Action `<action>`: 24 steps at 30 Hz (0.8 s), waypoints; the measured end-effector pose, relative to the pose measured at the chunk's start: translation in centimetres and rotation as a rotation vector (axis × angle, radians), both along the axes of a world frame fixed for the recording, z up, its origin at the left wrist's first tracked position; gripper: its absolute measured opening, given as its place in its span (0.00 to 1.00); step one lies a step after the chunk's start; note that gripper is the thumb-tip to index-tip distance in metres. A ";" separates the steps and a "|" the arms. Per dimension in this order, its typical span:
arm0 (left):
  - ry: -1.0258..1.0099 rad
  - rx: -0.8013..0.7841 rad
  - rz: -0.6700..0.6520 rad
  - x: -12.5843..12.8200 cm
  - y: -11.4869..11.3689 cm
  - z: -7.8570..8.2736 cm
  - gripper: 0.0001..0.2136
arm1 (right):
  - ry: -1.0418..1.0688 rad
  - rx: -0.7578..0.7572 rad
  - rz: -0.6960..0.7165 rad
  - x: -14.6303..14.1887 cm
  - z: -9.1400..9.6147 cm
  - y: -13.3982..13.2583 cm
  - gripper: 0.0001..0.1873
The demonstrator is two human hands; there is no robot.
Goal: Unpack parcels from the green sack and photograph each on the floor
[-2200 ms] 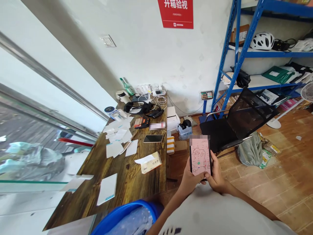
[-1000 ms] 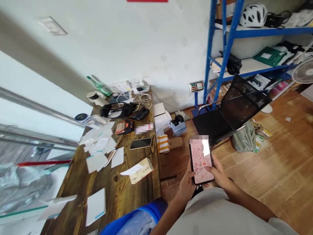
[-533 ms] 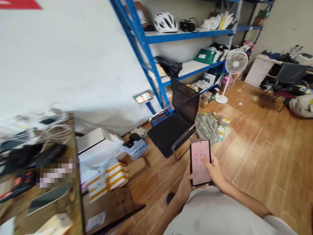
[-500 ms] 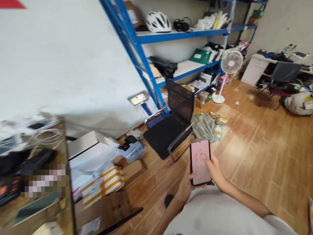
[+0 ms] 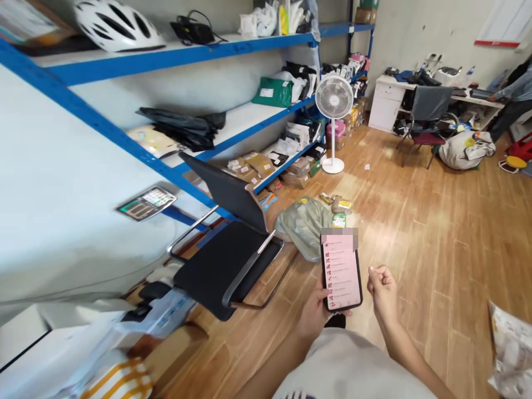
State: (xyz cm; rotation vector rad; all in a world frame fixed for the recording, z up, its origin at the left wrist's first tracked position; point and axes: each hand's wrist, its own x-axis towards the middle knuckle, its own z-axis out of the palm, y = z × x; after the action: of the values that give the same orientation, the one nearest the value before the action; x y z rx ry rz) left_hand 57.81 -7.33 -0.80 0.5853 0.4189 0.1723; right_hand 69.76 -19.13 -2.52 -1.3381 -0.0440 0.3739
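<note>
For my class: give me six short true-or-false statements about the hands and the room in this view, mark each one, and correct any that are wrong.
1. The left hand holds the phone, and the right hand is apart from it. True.
2. The right hand is spread wide open. False: its fingers are curled in.
3. The white fan stands upright on the wooden floor. True.
4. The phone is dark. False: its screen is lit.
5. A grey-green bag lies beside the black chair. True.
6. The black chair lies tipped over. False: it stands upright.

Bright light, glare on floor, edges stretched
</note>
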 end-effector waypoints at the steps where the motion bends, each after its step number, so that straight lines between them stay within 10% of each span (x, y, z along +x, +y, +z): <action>1: -0.005 -0.005 -0.018 1.5 0.6 -0.2 0.37 | -0.002 0.002 -0.011 1.3 -0.3 0.2 0.29; 9: -0.041 -0.028 -0.089 16.2 6.5 0.0 0.36 | -0.094 -0.015 0.126 15.6 0.8 5.5 0.17; 13: -0.062 -0.057 -0.070 23.3 9.2 0.9 0.35 | -0.129 0.004 0.399 22.8 3.4 8.9 0.29; 19: -0.039 -0.052 -0.057 30.3 11.5 0.7 0.33 | -0.215 -0.042 0.546 31.7 5.6 11.0 0.14; 24: -0.062 -0.035 -0.022 34.9 10.7 0.7 0.36 | -0.311 -0.067 0.662 37.1 5.7 10.0 0.27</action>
State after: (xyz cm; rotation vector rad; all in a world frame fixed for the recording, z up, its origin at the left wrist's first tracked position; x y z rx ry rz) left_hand 92.75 3.33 -0.15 0.5487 0.3543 0.1618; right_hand 106.82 -9.13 3.22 -1.4153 -0.7521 0.7225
